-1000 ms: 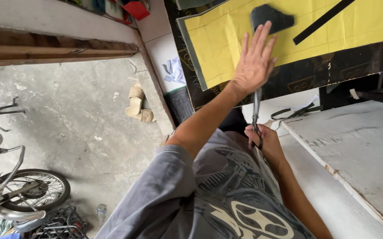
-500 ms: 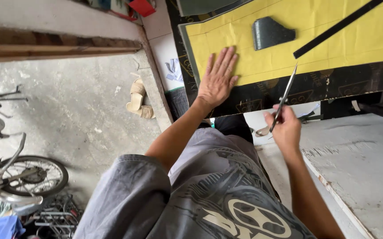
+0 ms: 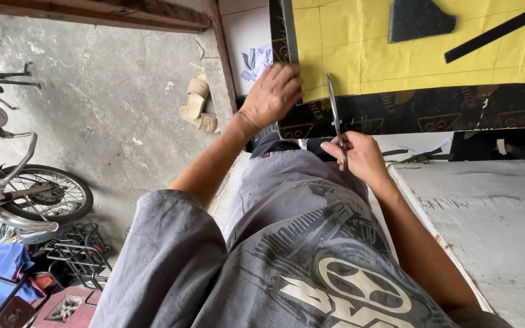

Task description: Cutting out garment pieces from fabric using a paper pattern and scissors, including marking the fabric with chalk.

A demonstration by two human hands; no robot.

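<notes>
A: Which step is in hand?
B: By the look of it, a cut into the yellow sheet (image 3: 359,54). The right hand (image 3: 359,157) is closed around the handles of the scissors (image 3: 335,118), blades pointing to 12 o'clock, tips at the sheet's near edge. The left hand (image 3: 273,94) lies fingers bent on the sheet's corner at 10 o'clock from the scissors, pressing it down
A: Where does the sheet lie?
B: On a dark board (image 3: 408,112) at 12 o'clock from the person, filling the upper right of the view
A: What does the next move call for?
B: Likely a steady sheet and blades kept clear of the left hand's fingers, which sit just beside them
A: Anything in the way?
B: A dark wedge piece (image 3: 417,19) and a black strip (image 3: 496,31) lie on the sheet at 1 o'clock, well apart from the blades. A worktop (image 3: 493,218) sits at 3 o'clock; sandals (image 3: 197,103) and a motorbike wheel (image 3: 41,195) are on the floor at 9 o'clock
</notes>
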